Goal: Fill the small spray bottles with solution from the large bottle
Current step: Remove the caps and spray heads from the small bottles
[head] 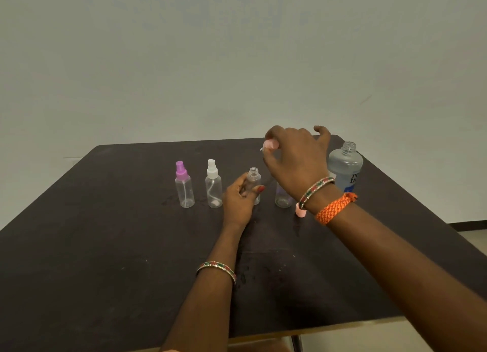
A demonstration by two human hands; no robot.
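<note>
Clear plastic is steadied at the table (105, 246) centre: an uncapped small bottle (254, 180) is gripped by the left hand (241, 201), probably to keep it upright for filling. A pink spray head (271, 144) is pinched in the right hand (295, 164), lifted above it. The large bottle (345, 167) stands open at the far right. Two capped bottles, purple-topped (184, 185) and white-topped (214, 185), wait to the left. Another bottle (283, 199) and a pink cap (300, 211) are partly hidden behind the right wrist.
</note>
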